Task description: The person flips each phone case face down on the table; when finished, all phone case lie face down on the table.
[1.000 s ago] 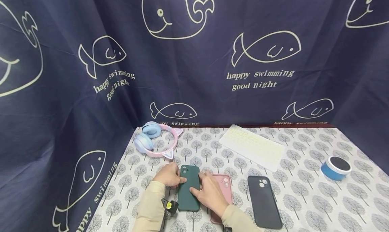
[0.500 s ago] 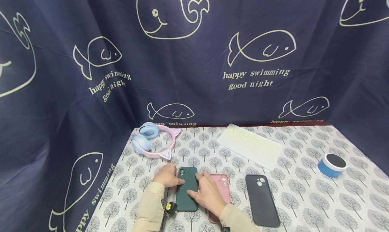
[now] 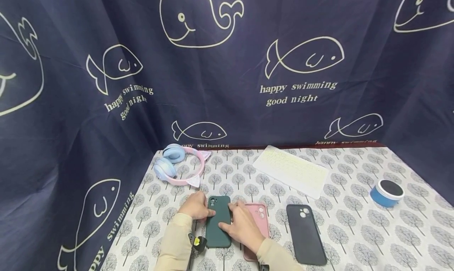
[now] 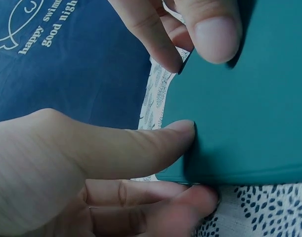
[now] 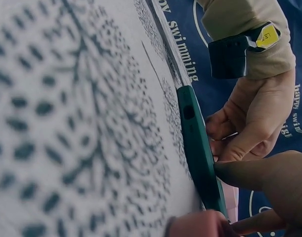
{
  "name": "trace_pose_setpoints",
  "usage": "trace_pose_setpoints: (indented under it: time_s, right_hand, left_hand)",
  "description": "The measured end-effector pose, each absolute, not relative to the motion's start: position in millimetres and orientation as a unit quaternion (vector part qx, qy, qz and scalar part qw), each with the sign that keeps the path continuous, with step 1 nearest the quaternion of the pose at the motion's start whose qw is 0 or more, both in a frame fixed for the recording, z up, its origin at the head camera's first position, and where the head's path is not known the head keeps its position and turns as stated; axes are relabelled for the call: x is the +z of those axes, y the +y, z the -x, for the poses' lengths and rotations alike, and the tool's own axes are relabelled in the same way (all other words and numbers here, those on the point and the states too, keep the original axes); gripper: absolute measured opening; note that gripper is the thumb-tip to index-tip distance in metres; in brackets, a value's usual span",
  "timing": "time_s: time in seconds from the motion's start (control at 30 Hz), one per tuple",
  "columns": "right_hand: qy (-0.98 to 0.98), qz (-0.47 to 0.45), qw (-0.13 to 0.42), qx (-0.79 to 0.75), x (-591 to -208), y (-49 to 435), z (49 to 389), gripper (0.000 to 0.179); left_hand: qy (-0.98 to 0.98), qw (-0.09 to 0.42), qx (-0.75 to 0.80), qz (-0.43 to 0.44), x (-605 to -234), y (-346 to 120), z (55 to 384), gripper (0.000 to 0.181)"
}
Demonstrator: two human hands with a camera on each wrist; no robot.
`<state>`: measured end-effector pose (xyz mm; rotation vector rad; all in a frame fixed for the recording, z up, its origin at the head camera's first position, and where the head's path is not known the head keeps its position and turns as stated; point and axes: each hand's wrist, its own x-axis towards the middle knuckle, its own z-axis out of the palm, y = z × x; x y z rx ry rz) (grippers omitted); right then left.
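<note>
A dark green phone case [image 3: 218, 221], its camera cut-out at the top left, lies back side up on the cloth, between both hands. My left hand [image 3: 195, 206] pinches its left edge, thumb [image 4: 160, 145] on the back and curled fingers [image 4: 141, 207] at the rim. From the other side my right hand [image 3: 246, 227] grips the right edge, its thumb lying on the back. A pink phone case [image 3: 260, 219] lies partly hidden beneath the right hand and wrist. Further right rests a black phone case [image 3: 306, 235]. The green case's lower rim shows in the right wrist view.
Blue and pink cat-ear headphones [image 3: 181, 164] lie at the back left. A white keyboard [image 3: 291, 170] sits slantwise at the back. At the right stands a round blue and white object with a dark top [image 3: 387, 193]. A dark blue curtain [image 3: 244, 105] hangs behind the table.
The head view has shifted slightly, so everything sits a little further left in it. Both hands keep their hold on the green phone case with no clear movement.
</note>
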<state>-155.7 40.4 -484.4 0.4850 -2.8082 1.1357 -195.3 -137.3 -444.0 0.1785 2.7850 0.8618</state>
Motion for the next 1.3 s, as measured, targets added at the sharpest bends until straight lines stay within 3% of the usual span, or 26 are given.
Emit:
trace_pose_setpoints:
  time_s: [0.27,0.47,0.57,0.73,0.87,1.0,1.2,1.3]
  right_hand:
    - [-0.910,-0.174,0.034,0.374,-483,44,157,0.071]
    - [-0.900,-0.188,-0.009,0.394,-466,58,161,0.068]
    - [-0.907,-0.176,-0.009,0.381,-449,71,164,0.066]
    - [-0.940,-0.134,0.043,0.309,-426,99,168,0.066]
    - [-0.959,-0.103,0.052,0.260,-414,121,170,0.068]
    - [-0.964,-0.091,0.045,0.246,-408,137,172,0.064]
    - [-0.965,-0.068,-0.016,0.254,-417,144,175,0.036]
    - [-0.963,-0.064,-0.058,0.256,-426,143,175,0.032]
  left_hand:
    - [0.957,0.094,0.269,-0.063,-445,-137,197,0.033]
    - [0.969,0.025,0.233,-0.078,-435,-131,197,0.028]
    - [0.962,-0.006,0.255,-0.098,-425,-120,194,0.037]
    - [0.947,-0.077,0.277,-0.141,-419,-97,188,0.060]
    - [0.943,-0.109,0.273,-0.154,-424,-81,186,0.067]
    - [0.944,-0.097,0.273,-0.161,-430,-73,184,0.065]
    - [0.942,-0.009,0.300,-0.151,-437,-65,179,0.060]
    - [0.943,0.038,0.302,-0.133,-440,-58,176,0.048]
